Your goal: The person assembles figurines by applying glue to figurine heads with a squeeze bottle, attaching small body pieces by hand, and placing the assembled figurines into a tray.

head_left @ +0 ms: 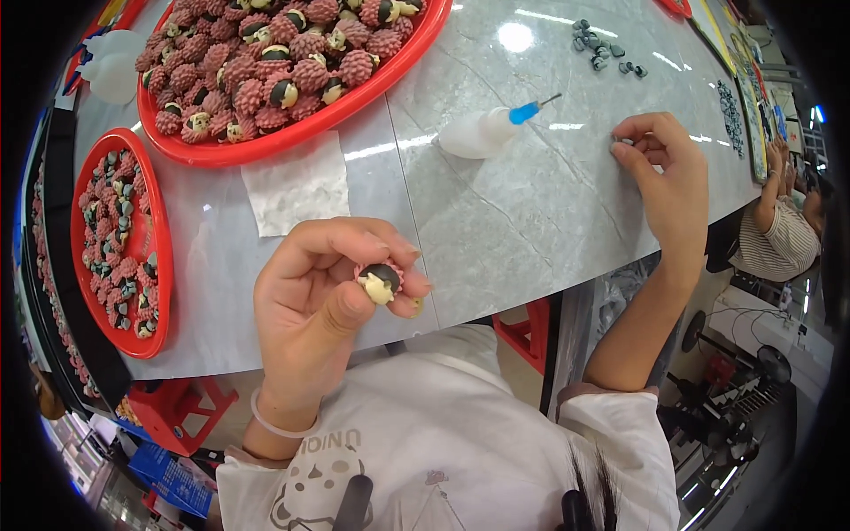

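We look down on a glossy grey table [496, 221] that spreads across most of the view. A large red tray [221, 157] stands on its far left part, heaped with knobbly pink figures, many with cream faces and black caps. Nearer the left edge we see a smaller red tray [162, 257], with pink pieces and grey-green ones mixed in it. At the far right, a person in a striped top [779, 239] sits beside the table.

Our left hand [305, 288] is raised near the table's front edge, its fingers curled and grasping one figure between thumb and fingertips. Our right hand [670, 173] is over the right part of the table, thumb and forefinger pinched together.

Between the hands, a sheet of white paper [297, 190] lies just below the large tray, and farther right is a white squeeze bottle [474, 134] with a blue tip and a thin metal needle; we cannot tell whether it stands or lies.

The pink figure [379, 281] in the left hand shows its black cap and cream face. Small dark pieces [598, 62] lie loosely grouped beyond the right hand, and a tiny grey piece [624, 141] shows in that hand's pinch.
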Demonstrator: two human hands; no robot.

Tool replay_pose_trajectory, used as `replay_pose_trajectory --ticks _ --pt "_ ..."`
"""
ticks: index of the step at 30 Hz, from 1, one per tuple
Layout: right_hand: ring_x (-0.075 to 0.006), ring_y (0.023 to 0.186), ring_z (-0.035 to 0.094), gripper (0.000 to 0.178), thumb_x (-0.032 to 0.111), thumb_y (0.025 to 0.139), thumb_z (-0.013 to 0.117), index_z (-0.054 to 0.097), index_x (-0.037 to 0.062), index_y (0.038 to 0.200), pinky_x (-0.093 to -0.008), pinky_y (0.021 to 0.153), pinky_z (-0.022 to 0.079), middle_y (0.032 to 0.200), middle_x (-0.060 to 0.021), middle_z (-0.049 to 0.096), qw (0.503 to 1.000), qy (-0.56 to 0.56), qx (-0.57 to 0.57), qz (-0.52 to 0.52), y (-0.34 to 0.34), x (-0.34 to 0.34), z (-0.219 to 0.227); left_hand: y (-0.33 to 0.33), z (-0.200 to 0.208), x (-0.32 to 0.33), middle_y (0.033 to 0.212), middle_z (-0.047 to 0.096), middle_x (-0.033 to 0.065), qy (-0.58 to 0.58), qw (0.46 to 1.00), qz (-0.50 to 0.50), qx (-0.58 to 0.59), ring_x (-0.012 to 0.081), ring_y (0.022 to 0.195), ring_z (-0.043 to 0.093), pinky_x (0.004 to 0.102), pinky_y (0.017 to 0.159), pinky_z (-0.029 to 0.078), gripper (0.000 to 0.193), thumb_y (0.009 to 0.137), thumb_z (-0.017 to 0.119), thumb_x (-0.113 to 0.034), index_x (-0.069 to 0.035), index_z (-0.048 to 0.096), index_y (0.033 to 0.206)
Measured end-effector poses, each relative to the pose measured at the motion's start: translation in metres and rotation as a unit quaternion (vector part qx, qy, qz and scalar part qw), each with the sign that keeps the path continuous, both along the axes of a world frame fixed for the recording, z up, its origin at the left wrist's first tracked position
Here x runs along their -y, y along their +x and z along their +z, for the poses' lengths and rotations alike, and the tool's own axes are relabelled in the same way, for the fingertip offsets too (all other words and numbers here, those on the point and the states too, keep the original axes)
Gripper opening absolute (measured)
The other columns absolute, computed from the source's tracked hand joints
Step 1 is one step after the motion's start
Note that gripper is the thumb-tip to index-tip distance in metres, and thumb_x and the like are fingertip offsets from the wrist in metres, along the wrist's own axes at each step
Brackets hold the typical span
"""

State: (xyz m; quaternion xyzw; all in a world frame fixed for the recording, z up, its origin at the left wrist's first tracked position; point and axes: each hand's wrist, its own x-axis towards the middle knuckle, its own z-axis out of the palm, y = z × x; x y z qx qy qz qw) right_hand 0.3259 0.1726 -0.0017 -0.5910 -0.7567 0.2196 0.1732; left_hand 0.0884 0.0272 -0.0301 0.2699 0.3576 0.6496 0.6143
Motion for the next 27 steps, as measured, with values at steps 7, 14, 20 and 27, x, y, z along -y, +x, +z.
replay_pose_trajectory --ticks 7,14,20,27 --pt "-0.0125 0.067 0.051 0.012 0.003 0.076 0.055 0.055 -0.0037 0.086 -0.0224 0.06 0.043 0.086 -0.0106 0.056 0.875 -0.141 -0.455 0.081 -0.016 0.031 -0.001 -0.001 -0.001 0.0 0.092 0.053 0.0165 0.008 1.0 -0.002 0.013 0.0192 0.077 0.057 0.0258 0.063 0.048 0.031 0.078 0.058 -0.021 0.003 0.047 0.095" --pt "-0.0132 0.064 0.054 0.02 0.01 0.079 0.055 0.052 -0.0032 0.094 -0.0219 0.059 0.046 0.091 -0.0166 0.054 0.72 -0.314 -0.608 0.118 -0.029 0.05 -0.018 0.0 0.0 0.002 0.094 0.046 0.011 0.0 0.999 -0.013 -0.033 0.0148 0.075 0.052 0.0172 0.06 0.043 0.037 0.08 0.056 -0.029 -0.001 0.043 0.099" --pt "-0.014 0.065 0.057 0.021 0.008 0.078 0.055 0.052 -0.0041 0.095 -0.0198 0.058 0.048 0.091 -0.018 0.055 0.663 -0.379 -0.635 0.116 -0.042 0.061 -0.018 -0.002 -0.001 0.003 0.098 0.046 0.0127 0.011 0.999 -0.035 -0.03 0.0165 0.078 0.054 0.0185 0.064 0.045 0.038 0.079 0.056 -0.029 0.0 0.044 0.1" --pt "-0.0084 0.064 0.048 0.023 0.014 0.078 0.059 0.047 0.002 0.094 -0.0124 0.051 0.04 0.093 -0.0122 0.044 0.713 -0.385 -0.572 0.128 -0.055 0.069 -0.012 0.0 0.001 0.004 0.096 0.048 0.0137 0.013 0.999 -0.034 -0.018 0.017 0.077 0.055 0.0194 0.064 0.046 0.039 0.078 0.057 -0.03 0.0 0.044 0.099"
